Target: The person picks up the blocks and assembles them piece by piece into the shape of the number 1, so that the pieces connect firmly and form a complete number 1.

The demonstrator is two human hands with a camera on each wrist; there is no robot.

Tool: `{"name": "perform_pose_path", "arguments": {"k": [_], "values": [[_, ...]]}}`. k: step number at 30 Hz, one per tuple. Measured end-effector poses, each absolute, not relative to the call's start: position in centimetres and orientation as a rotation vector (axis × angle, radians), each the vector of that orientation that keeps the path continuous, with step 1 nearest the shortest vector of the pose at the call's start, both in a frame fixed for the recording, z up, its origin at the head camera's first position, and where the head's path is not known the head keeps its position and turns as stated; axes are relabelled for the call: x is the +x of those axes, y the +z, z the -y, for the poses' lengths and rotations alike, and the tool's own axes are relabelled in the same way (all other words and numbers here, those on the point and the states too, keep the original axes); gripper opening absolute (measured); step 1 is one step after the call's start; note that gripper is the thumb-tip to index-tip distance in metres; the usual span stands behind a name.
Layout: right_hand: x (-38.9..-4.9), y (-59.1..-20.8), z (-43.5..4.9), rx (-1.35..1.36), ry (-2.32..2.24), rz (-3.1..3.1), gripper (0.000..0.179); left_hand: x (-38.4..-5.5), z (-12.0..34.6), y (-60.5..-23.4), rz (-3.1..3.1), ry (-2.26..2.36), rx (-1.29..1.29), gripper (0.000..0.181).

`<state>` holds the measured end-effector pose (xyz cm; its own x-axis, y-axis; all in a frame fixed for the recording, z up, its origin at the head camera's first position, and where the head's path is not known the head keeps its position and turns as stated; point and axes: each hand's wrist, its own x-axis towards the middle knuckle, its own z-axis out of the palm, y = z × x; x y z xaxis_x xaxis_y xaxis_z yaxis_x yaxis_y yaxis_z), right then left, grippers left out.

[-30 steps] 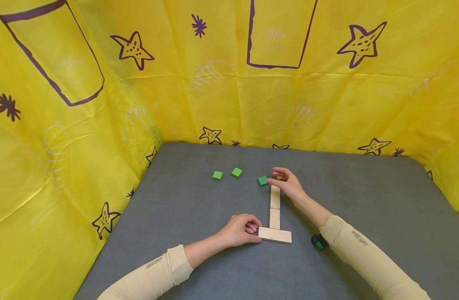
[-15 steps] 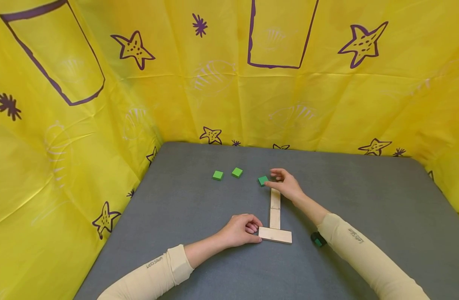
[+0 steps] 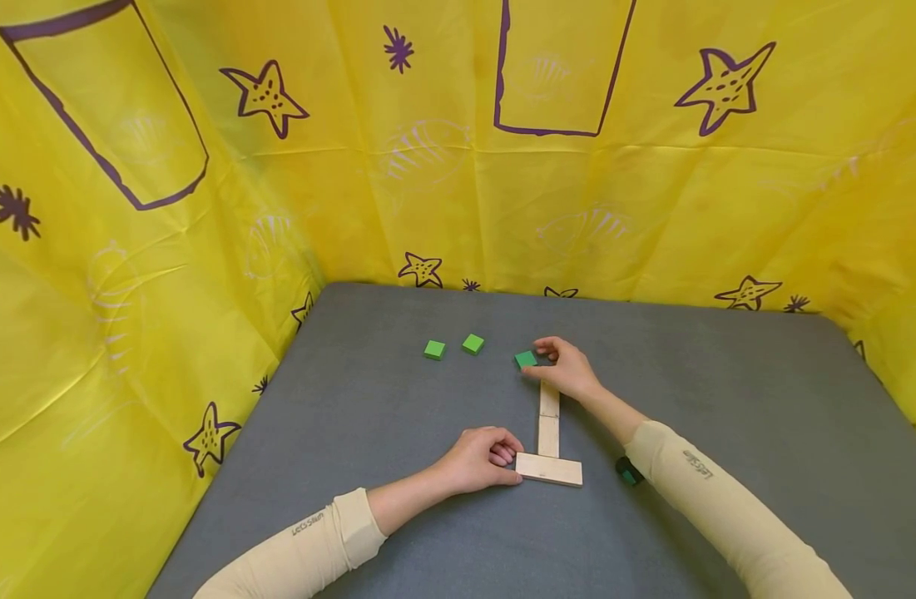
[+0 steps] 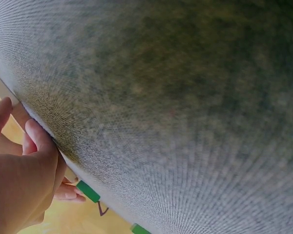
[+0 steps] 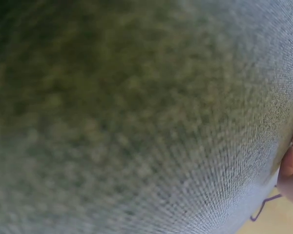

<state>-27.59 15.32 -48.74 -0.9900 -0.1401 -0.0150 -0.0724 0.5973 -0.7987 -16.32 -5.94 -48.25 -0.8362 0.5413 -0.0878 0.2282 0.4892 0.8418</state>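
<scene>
Thumb and fingers of my left hand (image 3: 472, 459) hold the left end of a flat plain wooden block (image 3: 551, 469), which lies crosswise on the grey table. Two more wooden blocks (image 3: 549, 424) run away from it end to end, so together they form an upside-down T. At the far end, thumb and fingers of my right hand (image 3: 567, 368) are curved round the right side of a square dark green block (image 3: 525, 359). The left wrist view shows the left hand (image 4: 24, 180) from behind, with the green block (image 4: 88, 191) beyond. Only fingertips (image 5: 289, 163) show in the right wrist view.
Two light green square blocks (image 3: 434, 350) lie to the left of the dark green one. A small black and green object (image 3: 628, 471) sits partly under the right sleeve (image 3: 690, 466). Yellow patterned cloth (image 3: 458, 166) surrounds the grey table (image 3: 353, 366).
My right hand has slid a little left, bringing its thumb and fingers around the dark green block. The left hand and the wooden blocks have stayed in place.
</scene>
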Motion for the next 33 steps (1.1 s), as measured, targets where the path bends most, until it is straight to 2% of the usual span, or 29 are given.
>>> {"name": "perform_pose_path", "arguments": {"k": [33], "values": [[-27.4,-48.8,-14.3,-0.245,-1.187,-2.889,0.047,-16.2,6.0,-47.9,-2.403,1.257,0.629,0.029]]}}
